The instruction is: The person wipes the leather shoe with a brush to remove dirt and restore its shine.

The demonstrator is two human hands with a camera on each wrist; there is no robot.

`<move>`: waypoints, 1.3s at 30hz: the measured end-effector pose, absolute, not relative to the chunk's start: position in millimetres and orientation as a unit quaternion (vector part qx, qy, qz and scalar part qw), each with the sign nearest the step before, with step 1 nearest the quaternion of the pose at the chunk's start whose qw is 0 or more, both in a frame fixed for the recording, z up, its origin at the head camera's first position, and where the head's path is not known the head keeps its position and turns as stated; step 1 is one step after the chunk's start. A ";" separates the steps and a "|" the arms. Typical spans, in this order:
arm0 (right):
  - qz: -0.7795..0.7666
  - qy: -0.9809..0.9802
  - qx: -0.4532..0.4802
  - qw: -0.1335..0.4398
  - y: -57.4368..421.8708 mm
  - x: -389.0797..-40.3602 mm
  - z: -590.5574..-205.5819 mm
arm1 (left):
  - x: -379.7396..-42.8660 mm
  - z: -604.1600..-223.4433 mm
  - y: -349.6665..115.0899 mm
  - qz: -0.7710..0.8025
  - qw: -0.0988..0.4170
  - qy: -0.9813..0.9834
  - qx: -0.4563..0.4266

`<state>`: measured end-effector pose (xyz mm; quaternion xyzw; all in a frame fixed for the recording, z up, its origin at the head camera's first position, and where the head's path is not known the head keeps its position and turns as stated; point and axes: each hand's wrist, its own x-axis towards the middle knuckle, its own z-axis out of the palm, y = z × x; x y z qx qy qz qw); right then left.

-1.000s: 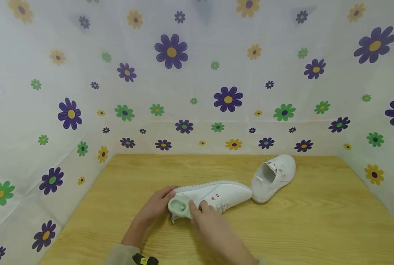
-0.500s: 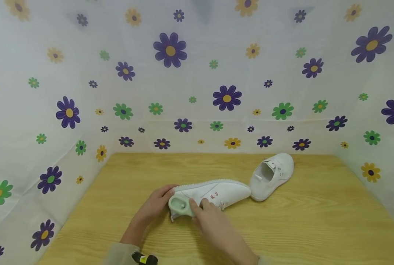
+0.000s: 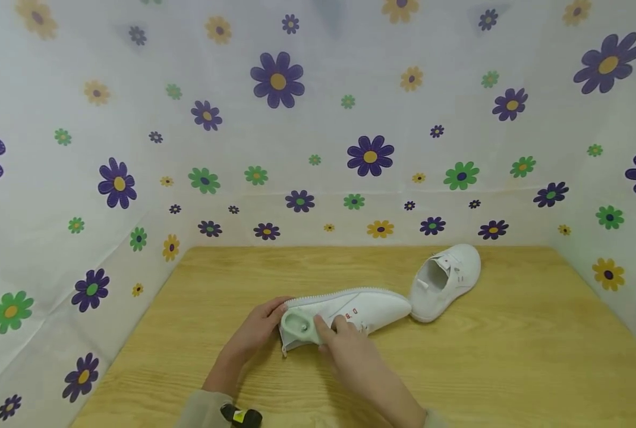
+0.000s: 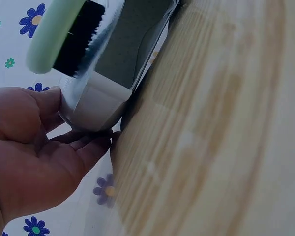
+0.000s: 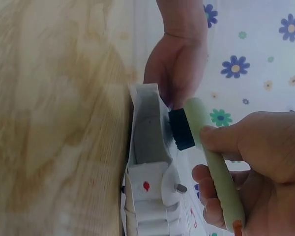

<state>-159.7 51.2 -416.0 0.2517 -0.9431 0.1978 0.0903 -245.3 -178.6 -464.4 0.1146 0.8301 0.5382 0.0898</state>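
A white shoe (image 3: 379, 303) with red lettering lies on its side, its toothed sole edge toward the back. My left hand (image 3: 259, 327) grips it by the heel; the left wrist view shows the thumb (image 4: 49, 101) on one side and the fingers underneath. In my right hand (image 3: 352, 356) is a pale green brush (image 3: 299, 325), its handle (image 5: 221, 182) between thumb and curled fingers. The brush's dark bristles (image 5: 181, 129) are against the shoe's upper near the heel. The opening of the shoe faces me, with laces by the tongue.
A second white shoe (image 3: 446, 282) sits behind and to the right, close to the first one's toe. Both are on a wood-grain table (image 3: 510, 356). Flower-printed white sheeting (image 3: 318, 131) encloses the table at the back and sides.
The brush has slid slightly along the shoe's side, away from the heel end and toward the sole edge. My left hand keeps its hold on the heel. The head view has shifted a little.
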 end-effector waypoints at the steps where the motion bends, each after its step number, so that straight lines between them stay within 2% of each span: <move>1: 0.199 -0.943 0.250 0.092 51.7 -159.7 -416.1 | -245.2 -465.2 -178.5 0.539 0.088 0.830 0.113; 7: 0.212 -0.945 0.224 0.113 59.3 -159.7 -417.5 | -245.4 -471.0 -174.0 0.542 0.093 0.827 0.114; 15: 0.180 -0.939 0.262 0.134 59.2 -159.9 -420.7 | -248.0 -469.7 -169.7 0.520 0.078 0.842 0.120; 21: 0.213 -0.938 0.235 0.140 64.4 -167.4 -414.0 | -248.9 -466.2 -175.9 0.535 0.089 0.833 0.112; 28: 0.156 -0.931 0.306 0.120 62.0 -164.6 -414.8 | -245.1 -464.7 -175.3 0.547 0.087 0.824 0.117; 34: 0.156 -0.939 0.277 0.133 73.7 -167.9 -407.5 | -246.8 -461.7 -168.6 0.541 0.074 0.829 0.121; 39: 0.164 -0.938 0.283 0.113 72.2 -170.2 -407.7 | -245.3 -461.4 -170.9 0.535 0.066 0.834 0.119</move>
